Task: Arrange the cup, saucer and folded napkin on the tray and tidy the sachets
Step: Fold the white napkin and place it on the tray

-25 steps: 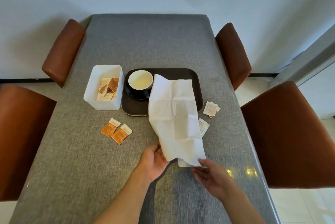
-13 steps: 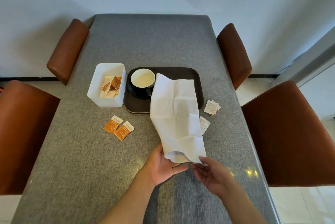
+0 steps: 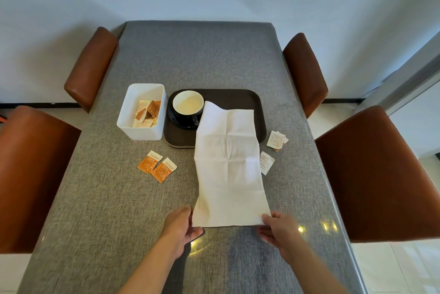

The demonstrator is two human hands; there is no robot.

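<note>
A white napkin (image 3: 228, 165) hangs spread between my hands, its far end reaching over the dark tray (image 3: 247, 100). My left hand (image 3: 181, 227) pinches its near left corner and my right hand (image 3: 278, 229) pinches the near right corner. A dark cup (image 3: 188, 105) with a pale inside stands on a dark saucer (image 3: 177, 121) at the tray's left. Two orange sachets (image 3: 157, 166) lie on the table to the left of the napkin. White sachets (image 3: 276, 139) and one more white sachet (image 3: 266, 162) lie to its right. A white box (image 3: 142, 131) left of the tray holds several sachets.
The grey table (image 3: 197, 55) runs away from me to a pale wall. Brown chairs stand at both sides: two on the left (image 3: 92, 65) (image 3: 31, 174) and two on the right (image 3: 304, 70) (image 3: 376, 174). The table's right edge (image 3: 342, 234) shines.
The napkin was bunched at its near end in both hands. Now my hands have moved apart and hold its near corners, with the sheet spread flatter.
</note>
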